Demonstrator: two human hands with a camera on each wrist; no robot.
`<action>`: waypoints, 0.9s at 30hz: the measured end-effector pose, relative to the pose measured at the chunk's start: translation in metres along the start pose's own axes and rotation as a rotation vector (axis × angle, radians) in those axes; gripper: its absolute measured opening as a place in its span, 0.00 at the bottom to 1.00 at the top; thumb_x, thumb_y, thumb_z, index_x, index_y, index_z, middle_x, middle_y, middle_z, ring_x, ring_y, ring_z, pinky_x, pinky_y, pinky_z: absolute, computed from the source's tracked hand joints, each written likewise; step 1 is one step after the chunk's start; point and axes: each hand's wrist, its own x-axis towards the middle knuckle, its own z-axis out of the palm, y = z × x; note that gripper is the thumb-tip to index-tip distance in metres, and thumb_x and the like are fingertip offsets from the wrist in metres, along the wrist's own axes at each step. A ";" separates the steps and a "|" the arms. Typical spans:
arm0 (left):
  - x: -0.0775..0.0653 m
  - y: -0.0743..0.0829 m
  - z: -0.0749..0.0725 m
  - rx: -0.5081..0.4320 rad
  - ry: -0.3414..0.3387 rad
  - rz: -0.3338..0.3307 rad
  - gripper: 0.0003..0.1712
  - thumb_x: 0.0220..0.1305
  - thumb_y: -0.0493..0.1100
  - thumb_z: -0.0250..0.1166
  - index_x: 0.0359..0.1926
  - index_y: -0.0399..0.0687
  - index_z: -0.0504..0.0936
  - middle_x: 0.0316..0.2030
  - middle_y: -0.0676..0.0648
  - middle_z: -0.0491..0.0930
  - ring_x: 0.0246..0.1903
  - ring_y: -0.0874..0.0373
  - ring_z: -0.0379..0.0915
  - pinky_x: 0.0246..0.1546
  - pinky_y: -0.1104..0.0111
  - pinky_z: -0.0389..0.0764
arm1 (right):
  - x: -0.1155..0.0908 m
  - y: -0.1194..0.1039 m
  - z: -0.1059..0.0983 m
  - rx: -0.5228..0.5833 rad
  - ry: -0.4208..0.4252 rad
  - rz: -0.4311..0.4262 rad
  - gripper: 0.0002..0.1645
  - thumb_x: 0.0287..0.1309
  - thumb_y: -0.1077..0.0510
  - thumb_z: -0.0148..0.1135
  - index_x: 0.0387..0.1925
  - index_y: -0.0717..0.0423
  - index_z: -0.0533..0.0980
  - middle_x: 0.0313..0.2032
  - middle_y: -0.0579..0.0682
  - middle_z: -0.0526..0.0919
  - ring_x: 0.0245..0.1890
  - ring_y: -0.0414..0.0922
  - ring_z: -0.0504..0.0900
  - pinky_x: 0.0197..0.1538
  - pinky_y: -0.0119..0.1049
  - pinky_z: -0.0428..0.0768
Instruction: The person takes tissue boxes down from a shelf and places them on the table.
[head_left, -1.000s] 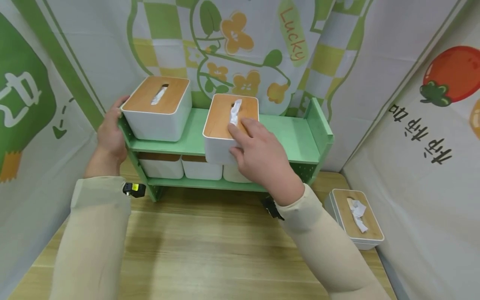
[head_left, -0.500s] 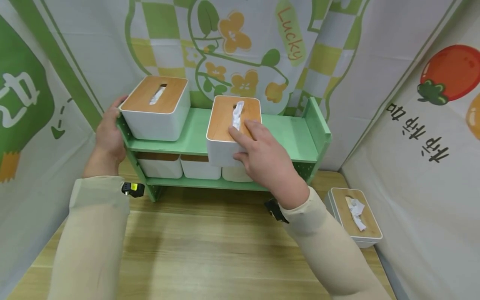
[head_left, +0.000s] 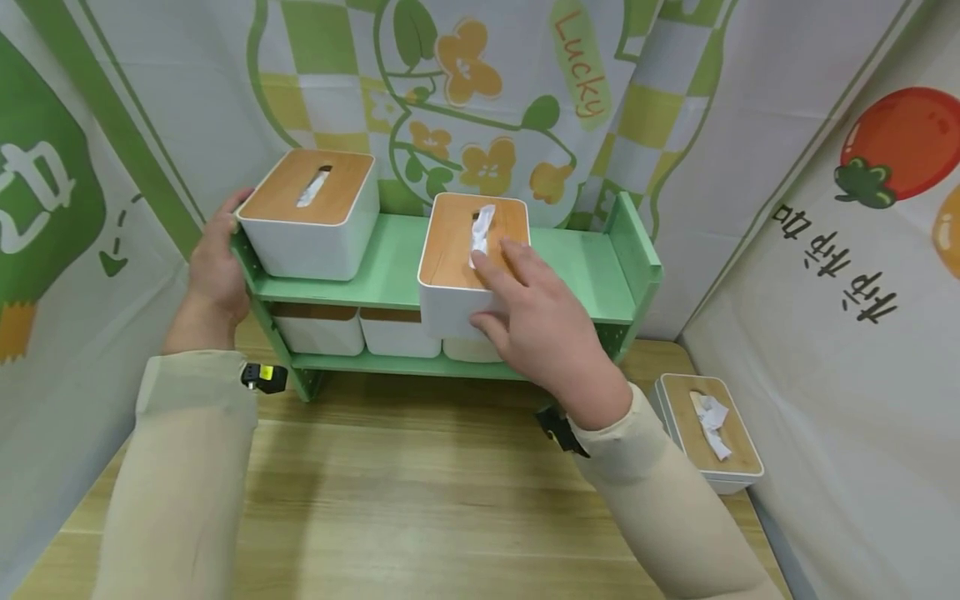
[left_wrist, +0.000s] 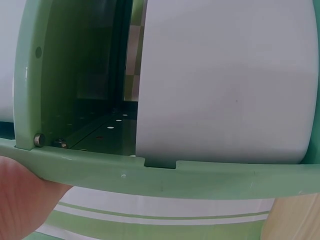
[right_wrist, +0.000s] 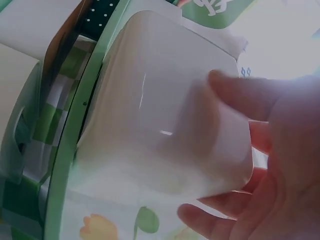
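Observation:
My right hand (head_left: pixel 551 333) grips a white tissue box (head_left: pixel 450 262) with a wooden lid and a tissue standing out of its slot. The thumb is on the front wall, with fingers over the lid and right side. The box juts past the front edge of the green shelf (head_left: pixel 393 271); whether it touches the board is unclear. In the right wrist view the box's (right_wrist: pixel 155 110) pale underside faces the camera. At the shelf's left side panel, my left hand (head_left: pixel 217 279) holds on, its fingers partly hidden behind. A larger tissue box (head_left: pixel 318 246) stands beside it on the top board.
Several white boxes (head_left: pixel 401 337) line the lower board. On the wooden table (head_left: pixel 420 492), at the right, another tissue box (head_left: pixel 723 433) stands by the cloth wall (head_left: pixel 840 400). A raised end panel (head_left: pixel 636 258) bounds the shelf's right side.
My right hand has shifted the tissue box slightly right and toward me, farther out over the shelf's front edge. The left hand stays on the side panel.

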 end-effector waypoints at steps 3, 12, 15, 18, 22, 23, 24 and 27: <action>0.000 0.001 0.000 0.002 0.002 -0.011 0.29 0.78 0.57 0.31 0.75 0.72 0.59 0.75 0.52 0.52 0.70 0.51 0.49 0.70 0.56 0.52 | -0.004 0.005 0.000 0.056 0.042 0.058 0.43 0.62 0.42 0.68 0.72 0.56 0.65 0.70 0.64 0.62 0.68 0.58 0.63 0.65 0.51 0.68; 0.000 0.001 -0.001 0.003 0.000 -0.028 0.29 0.78 0.58 0.31 0.76 0.73 0.58 0.75 0.52 0.52 0.70 0.50 0.50 0.69 0.54 0.54 | -0.014 0.023 -0.006 0.309 -0.019 0.341 0.51 0.68 0.30 0.50 0.76 0.59 0.54 0.73 0.57 0.59 0.70 0.54 0.61 0.65 0.53 0.66; 0.000 0.001 -0.001 0.007 0.001 -0.026 0.29 0.78 0.58 0.31 0.75 0.74 0.58 0.75 0.52 0.52 0.70 0.51 0.50 0.69 0.54 0.53 | -0.016 0.030 -0.009 0.509 -0.095 0.456 0.48 0.70 0.29 0.45 0.77 0.57 0.53 0.72 0.55 0.61 0.68 0.55 0.65 0.65 0.54 0.67; 0.000 0.001 -0.001 0.011 0.003 -0.023 0.29 0.78 0.59 0.31 0.75 0.74 0.59 0.75 0.52 0.52 0.70 0.51 0.49 0.69 0.54 0.53 | -0.019 0.038 -0.009 0.748 -0.158 0.559 0.46 0.71 0.30 0.43 0.75 0.56 0.57 0.69 0.55 0.65 0.64 0.55 0.70 0.63 0.52 0.69; 0.000 -0.001 -0.001 0.019 0.001 -0.022 0.29 0.78 0.59 0.31 0.75 0.74 0.58 0.75 0.52 0.52 0.70 0.51 0.49 0.69 0.54 0.53 | -0.025 0.047 -0.007 1.071 -0.183 0.691 0.45 0.72 0.32 0.45 0.73 0.63 0.59 0.64 0.62 0.71 0.57 0.60 0.76 0.60 0.49 0.74; 0.000 -0.001 -0.001 0.016 0.000 -0.021 0.29 0.78 0.60 0.31 0.75 0.74 0.58 0.75 0.52 0.52 0.70 0.51 0.49 0.69 0.54 0.53 | -0.026 0.050 -0.006 1.139 -0.186 0.717 0.45 0.72 0.33 0.46 0.72 0.65 0.59 0.62 0.65 0.72 0.57 0.62 0.77 0.58 0.48 0.76; 0.000 -0.001 -0.001 0.016 0.000 -0.020 0.29 0.78 0.60 0.31 0.75 0.74 0.58 0.75 0.52 0.52 0.70 0.51 0.49 0.69 0.54 0.53 | -0.027 0.052 -0.004 1.190 -0.194 0.746 0.46 0.72 0.33 0.46 0.71 0.66 0.59 0.61 0.67 0.73 0.55 0.63 0.78 0.56 0.48 0.77; 0.000 -0.001 -0.001 0.008 0.002 -0.011 0.29 0.78 0.59 0.31 0.75 0.73 0.59 0.75 0.52 0.52 0.70 0.51 0.49 0.69 0.55 0.54 | -0.026 0.057 0.000 1.313 -0.233 0.791 0.47 0.72 0.33 0.46 0.71 0.69 0.58 0.59 0.72 0.74 0.52 0.65 0.79 0.52 0.51 0.80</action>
